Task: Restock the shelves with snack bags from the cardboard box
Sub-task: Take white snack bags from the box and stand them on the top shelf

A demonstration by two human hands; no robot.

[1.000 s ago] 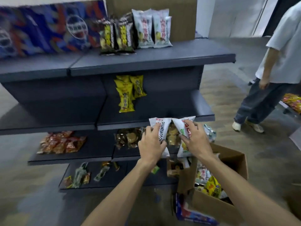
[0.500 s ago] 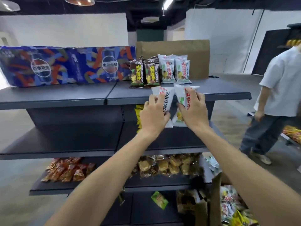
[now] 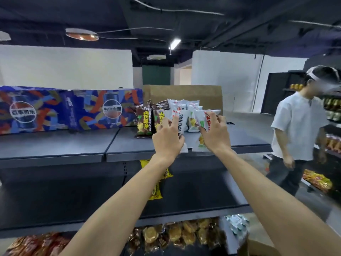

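Observation:
My left hand (image 3: 168, 140) grips a white snack bag (image 3: 181, 120) with black lettering down its side. My right hand (image 3: 215, 134) grips a second white snack bag (image 3: 203, 118) with red and green print. Both bags stand upright over the top shelf (image 3: 129, 145), just in front of a row of white bags (image 3: 184, 106) and beside brown and yellow bags (image 3: 144, 121). A corner of the cardboard box (image 3: 262, 246) shows at the bottom right; its contents are out of sight.
Blue soda cartons (image 3: 64, 109) fill the left of the top shelf, a brown carton (image 3: 203, 95) stands behind the bags. Yellow bags (image 3: 156, 191) lie on the second shelf, mixed snacks (image 3: 175, 235) on the third. A person in a white shirt (image 3: 299, 132) stands to the right.
Both hands rose from near the box, each with a white bag, up past the lower shelves to the top shelf. The view tilted upward with them.

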